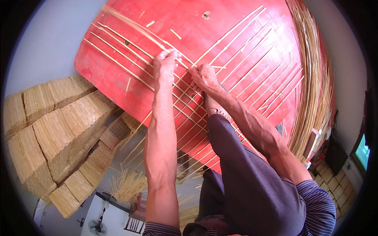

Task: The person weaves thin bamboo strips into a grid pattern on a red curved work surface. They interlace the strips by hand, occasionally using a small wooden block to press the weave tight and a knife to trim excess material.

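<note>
Pale bamboo strips (122,55) lie across a red board (220,23), forming an open woven lattice (185,103) at lower middle. My left hand (165,64) pinches a strip that runs toward the upper left, its far part blurred by motion. Just right of it, my right hand (203,77) is closed at the lattice's upper crossing, its fingertips on the strips; what exactly they grip is hidden. My sandalled foot (216,111) rests on the board below my right hand, partly covered by my forearm and dark trouser leg.
A thick bundle of long strips (313,78) lines the board's right edge. Woven bamboo stacks (59,137) stand at the left, with loose short strips (128,185) on the floor below. A fan (97,227) is at the bottom left, a lit screen or window (361,153) at far right.
</note>
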Tool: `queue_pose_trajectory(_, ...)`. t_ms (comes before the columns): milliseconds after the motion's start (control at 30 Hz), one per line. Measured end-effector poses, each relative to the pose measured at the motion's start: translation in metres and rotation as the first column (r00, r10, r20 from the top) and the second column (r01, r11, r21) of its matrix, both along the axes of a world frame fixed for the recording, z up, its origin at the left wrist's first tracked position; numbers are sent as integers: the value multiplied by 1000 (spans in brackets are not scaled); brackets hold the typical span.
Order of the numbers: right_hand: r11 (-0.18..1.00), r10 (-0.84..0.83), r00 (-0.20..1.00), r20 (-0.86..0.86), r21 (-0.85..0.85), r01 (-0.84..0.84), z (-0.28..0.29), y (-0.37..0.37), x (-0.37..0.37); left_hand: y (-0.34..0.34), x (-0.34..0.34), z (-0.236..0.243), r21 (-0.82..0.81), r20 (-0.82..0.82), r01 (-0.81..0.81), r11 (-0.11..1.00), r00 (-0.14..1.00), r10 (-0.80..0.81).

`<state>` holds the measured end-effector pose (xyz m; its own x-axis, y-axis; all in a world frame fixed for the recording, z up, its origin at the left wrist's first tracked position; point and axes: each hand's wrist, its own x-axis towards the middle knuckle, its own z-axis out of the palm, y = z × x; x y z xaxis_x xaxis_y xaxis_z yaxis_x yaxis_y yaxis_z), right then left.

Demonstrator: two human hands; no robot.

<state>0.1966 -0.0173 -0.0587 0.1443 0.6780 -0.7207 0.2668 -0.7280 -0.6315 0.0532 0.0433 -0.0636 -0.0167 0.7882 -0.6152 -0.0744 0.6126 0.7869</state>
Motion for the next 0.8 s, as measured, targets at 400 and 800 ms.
queue_pose_trajectory(400,984,105,959,262,115,-139,-24,-3,-4,-35,11,9,167,-230,178,970,963,-138)
queue_pose_trajectory(800,989,-90,969,-230,-135,60,14,-16,-32,7,-37,27,-110,-34,-419,901,908,418)
